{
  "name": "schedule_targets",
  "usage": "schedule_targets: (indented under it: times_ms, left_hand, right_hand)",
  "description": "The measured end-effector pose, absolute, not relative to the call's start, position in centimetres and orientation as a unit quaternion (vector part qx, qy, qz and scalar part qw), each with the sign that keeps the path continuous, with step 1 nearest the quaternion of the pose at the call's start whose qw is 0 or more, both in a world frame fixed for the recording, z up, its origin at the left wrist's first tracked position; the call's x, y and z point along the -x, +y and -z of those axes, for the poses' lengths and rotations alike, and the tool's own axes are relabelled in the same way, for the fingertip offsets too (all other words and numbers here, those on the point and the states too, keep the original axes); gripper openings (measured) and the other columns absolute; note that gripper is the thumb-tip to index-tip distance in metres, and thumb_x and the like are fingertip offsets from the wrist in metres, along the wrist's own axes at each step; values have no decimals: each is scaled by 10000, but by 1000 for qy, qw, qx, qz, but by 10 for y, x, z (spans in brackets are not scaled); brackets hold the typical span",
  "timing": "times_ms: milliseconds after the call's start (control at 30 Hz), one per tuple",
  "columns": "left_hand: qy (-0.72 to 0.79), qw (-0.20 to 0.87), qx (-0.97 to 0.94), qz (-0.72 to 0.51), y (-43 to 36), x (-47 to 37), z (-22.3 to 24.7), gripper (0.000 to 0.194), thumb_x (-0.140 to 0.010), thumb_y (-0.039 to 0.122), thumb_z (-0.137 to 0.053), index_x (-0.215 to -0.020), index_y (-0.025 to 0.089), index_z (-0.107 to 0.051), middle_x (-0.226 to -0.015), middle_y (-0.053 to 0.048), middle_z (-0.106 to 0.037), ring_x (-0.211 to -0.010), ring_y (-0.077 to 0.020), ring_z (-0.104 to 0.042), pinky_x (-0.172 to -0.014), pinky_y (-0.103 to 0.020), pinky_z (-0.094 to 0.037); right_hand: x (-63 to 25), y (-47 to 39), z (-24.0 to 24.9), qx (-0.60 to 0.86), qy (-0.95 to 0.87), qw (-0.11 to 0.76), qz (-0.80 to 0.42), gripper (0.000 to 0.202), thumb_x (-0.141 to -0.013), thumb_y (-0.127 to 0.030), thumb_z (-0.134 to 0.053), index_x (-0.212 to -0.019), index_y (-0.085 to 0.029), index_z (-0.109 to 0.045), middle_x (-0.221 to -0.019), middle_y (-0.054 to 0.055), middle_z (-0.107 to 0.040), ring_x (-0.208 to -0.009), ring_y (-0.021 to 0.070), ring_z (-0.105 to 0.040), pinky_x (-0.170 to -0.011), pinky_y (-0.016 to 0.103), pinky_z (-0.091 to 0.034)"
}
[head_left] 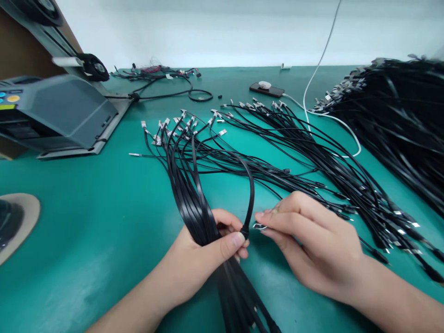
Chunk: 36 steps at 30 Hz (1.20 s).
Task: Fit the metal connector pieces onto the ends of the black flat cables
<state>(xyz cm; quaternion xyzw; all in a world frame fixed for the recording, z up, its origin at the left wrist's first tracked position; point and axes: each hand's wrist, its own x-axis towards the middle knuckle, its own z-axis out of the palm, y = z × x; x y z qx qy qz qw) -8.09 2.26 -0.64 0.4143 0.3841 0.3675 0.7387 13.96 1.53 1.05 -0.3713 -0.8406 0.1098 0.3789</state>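
Observation:
My left hand (pixel 211 259) is wrapped round a bundle of flat black cables (pixel 185 208), whose lower ends hang down toward the table's near edge. Between its thumb and fingers it also pinches the thick black end (pixel 244 231) of one cable that arches up from the bundle. Just to the right, my right hand (pixel 312 245) pinches a small silver-edged metal piece (pixel 259 226) close to that cable end, with a small gap between them. Most of this piece is hidden by the fingertips. Silver plugs (pixel 183 122) tip the bundle's far ends.
More black cables (pixel 312 148) lie across the green table (pixel 104 208), and a large heap of cables (pixel 391 106) rises at the right. A grey machine (pixel 65 111) stands at the left. At the back are a phone (pixel 274 91) with a white cord (pixel 321 64) and tangled wires (pixel 152 71).

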Motion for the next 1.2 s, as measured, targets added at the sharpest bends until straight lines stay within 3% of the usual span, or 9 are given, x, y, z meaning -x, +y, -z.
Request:
schedule_targets:
  times_ms: [67, 167, 267, 367, 500, 633, 800, 1200]
  left_hand:
    - [389, 733, -421, -366, 23, 81, 6, 103, -849, 266, -768, -886, 201, -696, -744, 14, -749, -688, -111, -691, -650, -199, -552]
    - [396, 723, -438, -359, 24, 81, 7, 139, -846, 294, -771, -892, 183, -699, -719, 9, -734, -680, -105, -668, -649, -196, -525]
    - [389, 724, -453, -346, 25, 81, 8, 166, -833, 304, -782, -901, 172, -709, -713, 14, -715, -681, -97, -640, -655, -196, -495]
    - [382, 727, -463, -332, 26, 82, 9, 208, -828, 345, -781, -919, 175, -703, -735, 13, -704, -702, -108, -625, -682, -223, -477]
    - [380, 723, -481, -318, 27, 84, 8, 270, -816, 400, -781, -904, 180, -650, -726, 25, -654, -700, -110, -565, -677, -238, -425]
    - [392, 722, -485, -300, 27, 85, 4, 317, -800, 409, -790, -885, 196, -571, -739, 39, -601, -698, -109, -507, -648, -237, -377]
    - [383, 730, -484, -294, 27, 85, 3, 324, -827, 414, -759, -886, 210, -514, -752, 41, -573, -725, -122, -490, -677, -255, -369]
    - [404, 718, -494, -277, 27, 86, 4, 318, -829, 450, -742, -890, 229, -522, -748, 40, -540, -733, -149, -469, -664, -299, -327]
  right_hand:
    - [-139, 15, -15, 379, -804, 420, -183, 293, -900, -40, -617, -1143, -199, -648, -1007, 68, -615, -859, 161, -644, -730, 285, -572]
    - [-132, 14, -19, 359, -709, 457, -399, 233, -916, -93, -636, -1090, -241, -677, -1237, 79, -569, -900, 146, -670, -777, 290, -598]
    - [-121, 15, -17, 303, -589, 473, -581, 203, -934, -139, -641, -1088, -259, -697, -1096, 40, -599, -834, 118, -683, -773, 271, -613]
    - [-114, 19, -13, 300, -546, 480, -618, 192, -931, -144, -653, -1075, -255, -714, -1005, 22, -614, -821, 102, -677, -768, 233, -607]
    - [-117, 19, -8, 347, -597, 492, -530, 172, -917, -153, -664, -1050, -248, -716, -1148, 49, -608, -907, 118, -664, -799, 239, -596]
    - [-123, 15, -6, 379, -704, 508, -321, 246, -917, -89, -624, -1115, -227, -670, -1022, 41, -660, -943, 144, -641, -804, 264, -560]
    - [-126, 11, -8, 335, -831, 429, -115, 329, -844, 9, -647, -1156, -96, -645, -987, 83, -685, -884, 159, -621, -774, 302, -546]
    - [-126, 10, -6, 326, -865, 380, -45, 313, -859, -1, -661, -1170, -39, -651, -997, 134, -715, -887, 205, -635, -762, 357, -561]
